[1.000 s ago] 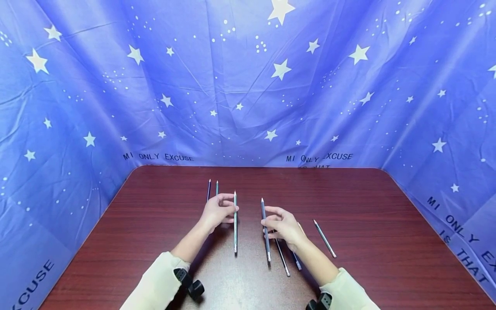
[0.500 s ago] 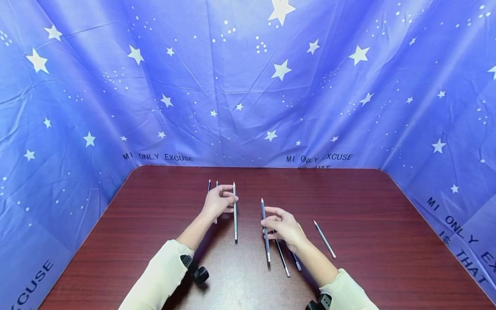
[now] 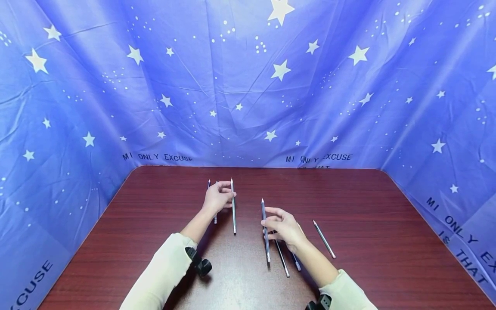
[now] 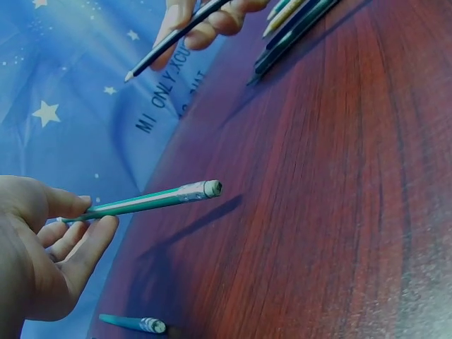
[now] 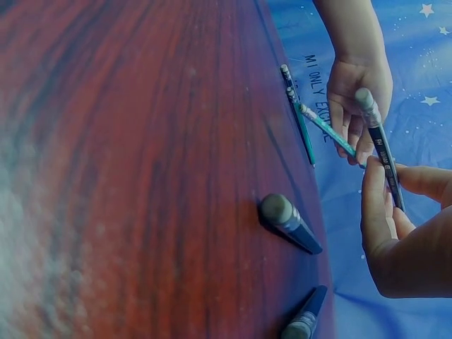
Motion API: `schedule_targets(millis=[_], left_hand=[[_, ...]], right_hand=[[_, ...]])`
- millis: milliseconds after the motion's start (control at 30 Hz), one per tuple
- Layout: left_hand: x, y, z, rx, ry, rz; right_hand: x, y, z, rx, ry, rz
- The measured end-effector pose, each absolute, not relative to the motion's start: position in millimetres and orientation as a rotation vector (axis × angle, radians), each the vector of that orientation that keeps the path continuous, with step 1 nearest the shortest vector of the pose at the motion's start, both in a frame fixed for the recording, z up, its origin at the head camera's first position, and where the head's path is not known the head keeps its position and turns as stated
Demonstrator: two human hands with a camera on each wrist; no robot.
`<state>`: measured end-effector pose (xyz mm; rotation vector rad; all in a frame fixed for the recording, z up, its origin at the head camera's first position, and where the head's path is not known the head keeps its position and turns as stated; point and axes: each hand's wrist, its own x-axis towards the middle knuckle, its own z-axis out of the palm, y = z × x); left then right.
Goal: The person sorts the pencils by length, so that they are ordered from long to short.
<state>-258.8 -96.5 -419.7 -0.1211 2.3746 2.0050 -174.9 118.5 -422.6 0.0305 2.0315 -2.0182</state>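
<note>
My left hand (image 3: 217, 200) pinches a green striped pencil (image 3: 234, 217) between thumb and fingers, its tip pointing to the far side. In the left wrist view the eraser end of this green pencil (image 4: 152, 200) hangs over the table, above its shadow. My right hand (image 3: 286, 229) pinches a dark pencil (image 3: 265, 237), raised off the table; its eraser end (image 5: 366, 100) shows in the right wrist view. Beside and partly behind the left hand lie a dark blue pencil (image 3: 209, 183) and a teal pencil (image 3: 215, 218).
A black pencil (image 3: 282, 259) and a blue pencil (image 3: 296, 262) lie partly under the right hand. Farther right rests a dark green pencil (image 3: 324, 239). The reddish-brown table (image 3: 368, 202) is bounded by a blue star-printed curtain (image 3: 240, 64) behind and on both sides.
My left hand has moved away toward the table's far edge and slightly left, carrying the green pencil. The right hand and its dark pencil have stayed nearly still.
</note>
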Motion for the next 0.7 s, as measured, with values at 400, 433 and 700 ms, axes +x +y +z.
schedule_targets(millis=[400, 433, 700], left_hand=[[-274.3, -96.4, -425.6, -0.163, 2.370, 2.013], [-276.0, -96.6, -426.0, -0.170, 2.369, 2.015], [-288.2, -101.0, -426.2, -0.181, 2.448, 1.990]], right_hand=[[-174.3, 119.0, -424.8, 0.015, 2.015, -2.038], [-174.6, 119.2, -425.1, 0.017, 2.013, -2.040], [-175.6, 120.6, -423.9, 0.033, 1.993, -2.046]])
